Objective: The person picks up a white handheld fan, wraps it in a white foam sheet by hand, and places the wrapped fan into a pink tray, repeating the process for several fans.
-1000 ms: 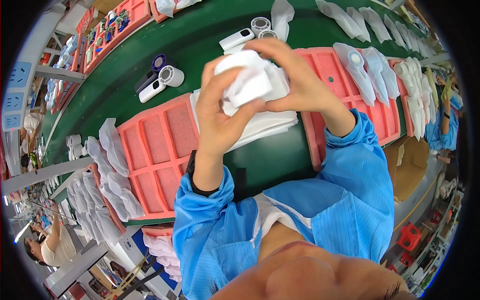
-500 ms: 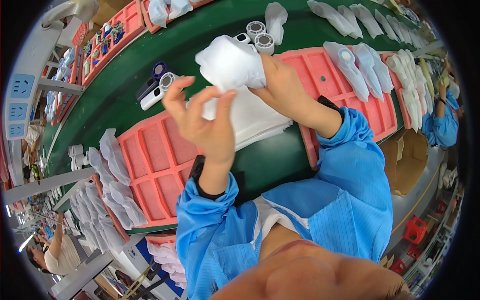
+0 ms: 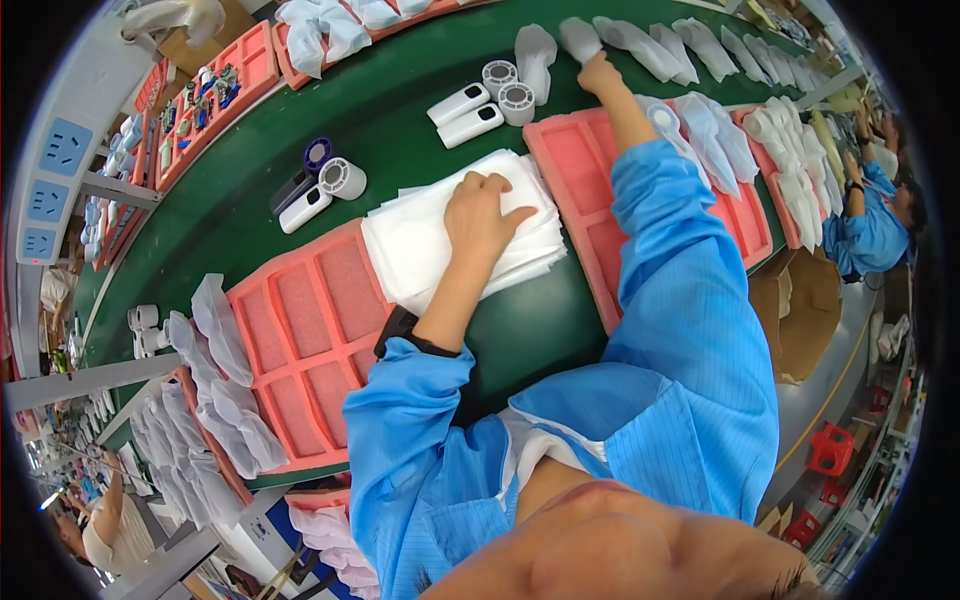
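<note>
While the green worktop (image 3: pixel 250 215) runs diagonally, the stack of white bags (image 3: pixel 420 240) lies along it between two pink trays (image 3: pixel 300 340). Left hand (image 3: pixel 485 212) presses flat, open, on the stack. Right hand (image 3: pixel 598 72), grip unclear, touches a bagged item (image 3: pixel 578 35) beside white fans (image 3: pixel 470 112).

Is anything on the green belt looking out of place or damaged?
Nothing looks damaged or spilled. The stack of white sheets under the left hand is slightly fanned, its edges uneven. The right hand reaches a bagged part.
</note>
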`<control>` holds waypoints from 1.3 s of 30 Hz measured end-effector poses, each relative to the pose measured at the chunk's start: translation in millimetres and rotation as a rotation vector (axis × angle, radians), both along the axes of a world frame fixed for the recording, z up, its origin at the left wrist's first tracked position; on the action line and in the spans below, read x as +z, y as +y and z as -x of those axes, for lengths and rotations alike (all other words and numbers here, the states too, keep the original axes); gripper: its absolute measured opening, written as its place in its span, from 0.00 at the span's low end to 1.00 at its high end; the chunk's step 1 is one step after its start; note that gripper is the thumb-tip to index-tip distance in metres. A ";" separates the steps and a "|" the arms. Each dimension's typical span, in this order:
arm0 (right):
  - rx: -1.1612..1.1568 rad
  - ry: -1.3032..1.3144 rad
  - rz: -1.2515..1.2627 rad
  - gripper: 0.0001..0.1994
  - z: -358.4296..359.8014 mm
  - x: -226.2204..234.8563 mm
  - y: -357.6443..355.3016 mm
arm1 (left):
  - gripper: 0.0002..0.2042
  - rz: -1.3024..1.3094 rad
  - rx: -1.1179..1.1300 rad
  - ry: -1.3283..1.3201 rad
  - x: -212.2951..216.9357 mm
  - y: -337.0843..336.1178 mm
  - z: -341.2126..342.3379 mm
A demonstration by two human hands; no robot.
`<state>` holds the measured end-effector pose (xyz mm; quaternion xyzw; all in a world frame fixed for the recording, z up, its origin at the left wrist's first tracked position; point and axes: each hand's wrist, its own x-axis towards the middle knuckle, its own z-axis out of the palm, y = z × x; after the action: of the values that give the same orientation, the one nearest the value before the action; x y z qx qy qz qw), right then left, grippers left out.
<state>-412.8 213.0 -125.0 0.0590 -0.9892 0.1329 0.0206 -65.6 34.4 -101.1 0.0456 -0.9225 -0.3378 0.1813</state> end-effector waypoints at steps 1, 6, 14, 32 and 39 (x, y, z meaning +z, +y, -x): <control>0.006 0.161 -0.025 0.21 -23.4 5.3 -24.6 | 0.11 0.007 0.048 0.000 -6.1 -5.8 -4.0; 0.605 0.169 0.198 0.31 -102.6 38.3 -66.5 | 0.08 0.019 0.135 0.009 -13.0 -11.6 -10.0; 0.572 0.103 0.403 0.35 -143.3 47.4 -85.7 | 0.07 -0.512 0.092 -0.056 -10.0 -26.3 -5.1; 0.856 0.149 0.673 0.25 -236.1 146.9 -45.0 | 0.06 -1.155 0.145 0.020 36.9 -50.6 -33.1; 1.198 0.139 0.720 0.33 -274.2 121.4 -84.3 | 0.04 -1.277 0.246 0.400 55.8 -46.0 -41.8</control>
<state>-138.6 128.7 -3.6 0.5918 -0.6770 0.4368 0.0253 -23.8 -11.6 -45.3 0.1851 -0.4788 -0.7951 0.3231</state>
